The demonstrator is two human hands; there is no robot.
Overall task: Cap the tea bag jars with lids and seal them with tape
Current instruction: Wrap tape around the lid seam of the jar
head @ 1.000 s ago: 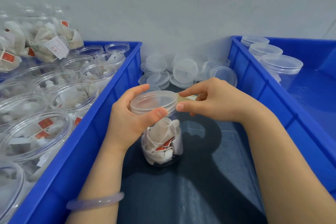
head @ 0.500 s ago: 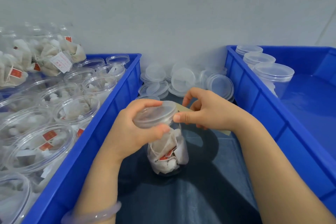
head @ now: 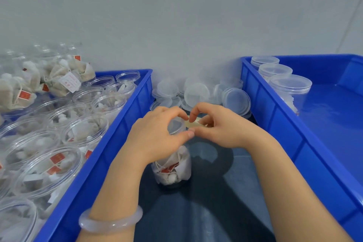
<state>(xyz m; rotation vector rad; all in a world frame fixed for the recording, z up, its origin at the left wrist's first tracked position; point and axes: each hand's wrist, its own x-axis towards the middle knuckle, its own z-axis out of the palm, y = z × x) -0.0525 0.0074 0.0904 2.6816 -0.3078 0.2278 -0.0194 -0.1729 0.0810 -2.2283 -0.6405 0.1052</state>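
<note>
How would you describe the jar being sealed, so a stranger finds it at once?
Find the dark mat between the left blue crate and the right blue crate. One jar of tea bags stands there alone. Unlike the crated jars, it has the left hand gripping its lid and the right hand pinching tape.

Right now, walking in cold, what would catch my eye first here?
At centre, the left hand grips the lid on a jar of tea bags while the right hand pinches a tan tape strip at its rim. A blue bin of open jars sits left, a second blue bin with capped jars right, and loose lids pile up behind.
</note>
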